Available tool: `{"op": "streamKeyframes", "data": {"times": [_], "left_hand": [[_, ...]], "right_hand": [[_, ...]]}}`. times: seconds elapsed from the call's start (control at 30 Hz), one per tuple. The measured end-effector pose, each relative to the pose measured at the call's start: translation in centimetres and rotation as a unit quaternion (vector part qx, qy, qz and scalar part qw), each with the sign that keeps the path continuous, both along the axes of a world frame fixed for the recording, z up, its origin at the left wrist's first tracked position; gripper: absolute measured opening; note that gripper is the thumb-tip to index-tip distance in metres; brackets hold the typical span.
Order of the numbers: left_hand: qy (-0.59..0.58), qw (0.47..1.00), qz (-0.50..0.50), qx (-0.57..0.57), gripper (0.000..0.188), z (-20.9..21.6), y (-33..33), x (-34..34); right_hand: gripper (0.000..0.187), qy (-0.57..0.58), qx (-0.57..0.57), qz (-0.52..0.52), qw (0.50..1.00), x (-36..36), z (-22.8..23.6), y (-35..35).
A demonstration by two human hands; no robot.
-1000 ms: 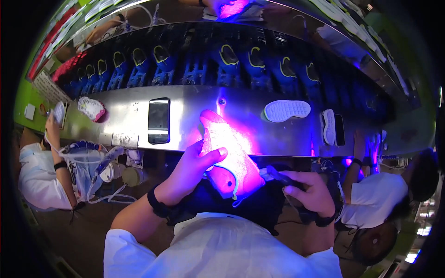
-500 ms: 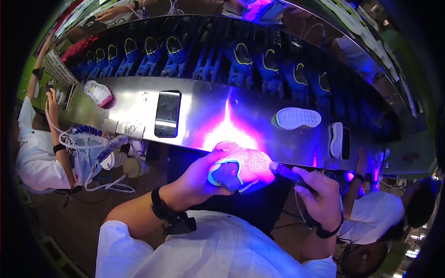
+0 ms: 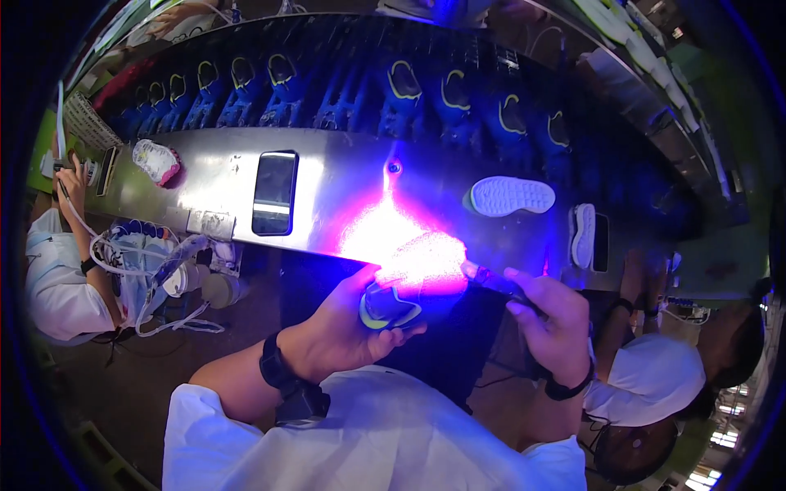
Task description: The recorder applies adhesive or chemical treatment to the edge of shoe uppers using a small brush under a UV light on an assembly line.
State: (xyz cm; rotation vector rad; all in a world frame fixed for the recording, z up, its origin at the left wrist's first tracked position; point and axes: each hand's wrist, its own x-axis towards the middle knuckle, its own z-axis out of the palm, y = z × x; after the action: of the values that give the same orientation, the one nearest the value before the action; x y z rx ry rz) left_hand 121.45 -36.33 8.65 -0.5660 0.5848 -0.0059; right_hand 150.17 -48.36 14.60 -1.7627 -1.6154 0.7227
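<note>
Left hand (image 3: 344, 331): grip closed around a shoe (image 3: 401, 290), held just below the near edge of the steel surface (image 3: 327, 172). Right hand (image 3: 553, 323): grip closed on a UV torch (image 3: 491, 280), tip just beside the shoe, which glows pink-violet. White sole (image 3: 512, 196) and phone (image 3: 274, 192) lie on the surface, well apart.
</note>
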Motion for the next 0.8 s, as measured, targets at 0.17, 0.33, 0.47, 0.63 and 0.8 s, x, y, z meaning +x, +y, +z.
{"op": "streamKeyframes", "data": {"times": [0.17,0.33,0.47,0.63,0.8], "left_hand": [[-0.072,0.995,0.043,-0.062,0.079,1.2,-0.9,0.6],[-0.091,0.993,0.039,-0.065,0.078,0.5,-1.9,-0.1],[-0.174,0.979,0.06,-0.09,0.079,2.1,-2.3,-0.5],[-0.153,0.985,0.05,-0.063,0.075,3.1,-3.0,-2.1],[-0.122,0.983,0.057,0.123,0.061,4.6,-2.0,-2.0]], "right_hand": [[0.047,0.014,0.027,-0.008,1.0,-0.5,0.0,0.0],[0.047,0.054,0.053,0.001,0.997,-1.5,0.2,0.1],[0.047,0.074,0.055,-0.005,0.996,-2.7,-1.2,-1.0],[0.041,0.131,0.059,-0.034,0.989,-5.0,-3.7,-3.2],[0.049,0.088,0.065,-0.033,0.994,-4.5,-4.9,-3.6]]}}
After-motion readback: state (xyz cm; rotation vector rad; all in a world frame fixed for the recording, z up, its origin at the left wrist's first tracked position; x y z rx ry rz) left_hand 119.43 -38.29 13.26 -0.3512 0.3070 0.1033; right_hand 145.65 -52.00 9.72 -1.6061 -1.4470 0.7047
